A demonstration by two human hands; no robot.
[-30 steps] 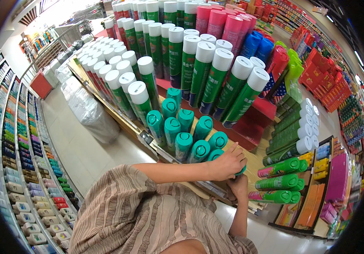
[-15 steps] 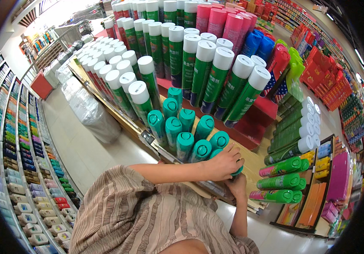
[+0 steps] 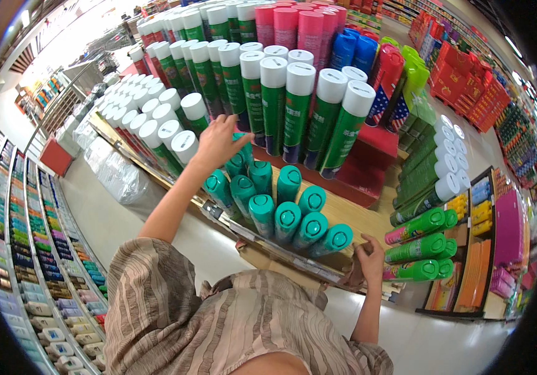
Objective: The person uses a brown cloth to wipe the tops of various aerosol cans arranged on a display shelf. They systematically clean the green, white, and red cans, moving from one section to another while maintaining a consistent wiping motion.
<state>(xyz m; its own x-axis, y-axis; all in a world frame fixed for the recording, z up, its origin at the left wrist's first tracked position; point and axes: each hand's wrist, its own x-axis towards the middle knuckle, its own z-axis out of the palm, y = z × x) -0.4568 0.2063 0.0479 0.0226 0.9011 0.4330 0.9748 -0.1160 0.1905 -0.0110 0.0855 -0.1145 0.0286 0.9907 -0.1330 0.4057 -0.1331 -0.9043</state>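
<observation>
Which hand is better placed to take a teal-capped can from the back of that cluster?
Left. The left hand is raised over the rear teal-capped cans, fingers spread. The right hand rests low at the shelf edge, past the front cans.

i count about ten teal-capped cans (image 3: 280, 209) in front cluster, one partly behind a hand. five tall green white-capped cans (image 3: 298, 109) in nearest row behind. four pink-capped cans (image 3: 290, 25) at back. two blue cans (image 3: 353, 53). three green pink-ended cans (image 3: 421, 247) lying right. two hands.
</observation>
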